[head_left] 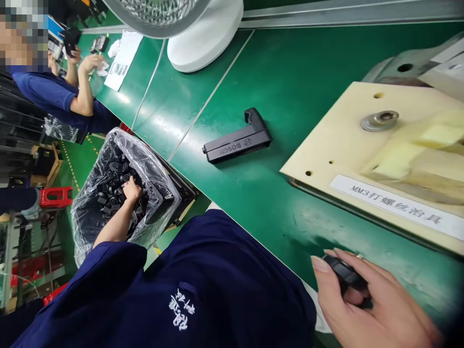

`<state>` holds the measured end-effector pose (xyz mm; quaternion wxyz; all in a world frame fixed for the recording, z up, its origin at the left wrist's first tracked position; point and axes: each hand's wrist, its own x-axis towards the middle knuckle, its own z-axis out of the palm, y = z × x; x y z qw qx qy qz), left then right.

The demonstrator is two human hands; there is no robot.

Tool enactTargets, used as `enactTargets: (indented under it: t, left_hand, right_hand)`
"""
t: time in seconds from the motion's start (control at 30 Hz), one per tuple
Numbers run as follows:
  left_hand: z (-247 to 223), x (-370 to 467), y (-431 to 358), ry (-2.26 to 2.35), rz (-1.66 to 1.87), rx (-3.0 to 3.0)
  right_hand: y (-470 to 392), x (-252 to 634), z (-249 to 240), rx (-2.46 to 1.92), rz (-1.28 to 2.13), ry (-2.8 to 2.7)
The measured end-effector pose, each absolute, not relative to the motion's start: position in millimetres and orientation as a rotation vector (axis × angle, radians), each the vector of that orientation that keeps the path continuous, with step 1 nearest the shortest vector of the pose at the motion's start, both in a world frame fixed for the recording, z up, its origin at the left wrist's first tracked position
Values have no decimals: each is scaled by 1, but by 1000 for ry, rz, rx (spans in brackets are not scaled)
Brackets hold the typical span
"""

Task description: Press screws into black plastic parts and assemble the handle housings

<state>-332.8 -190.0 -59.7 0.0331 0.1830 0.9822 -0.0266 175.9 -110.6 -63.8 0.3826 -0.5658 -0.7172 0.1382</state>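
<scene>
My left hand (132, 190) is down inside a bin lined with a clear plastic bag (85, 212), among many small black slotted plastic parts (108, 199). Its fingers are curled together at the parts; what they grip, if anything, is too small to make out. At the lower right, my right hand (380, 299) is closed around a small black rounded plastic part (346, 273), held between thumb and fingers just above the bench. Between the two hands, a black L-shaped plastic housing marked BOSCH (237, 144) lies on the green bench top (232, 193), touched by neither hand.
A cream fixture plate (319, 159) with a metal bushing (380, 120) and a printed label sits at the right. A fan with a white base (206, 43) stands at the back. At the upper left, a co-worker in blue (47, 96) works by a paper sheet (123, 60).
</scene>
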Motion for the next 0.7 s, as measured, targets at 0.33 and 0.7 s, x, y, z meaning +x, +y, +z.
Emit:
enactTargets:
  t: [0.33, 0.7]
  left_hand:
    - [-39, -310, -173, 3155, 382, 576]
    - [48, -193, -141, 1989, 1549, 1173]
  right_hand:
    - [-103, 168, -46, -1299, 11, -1907]
    - [-113, 149, -33, -1179, 574, -1798]
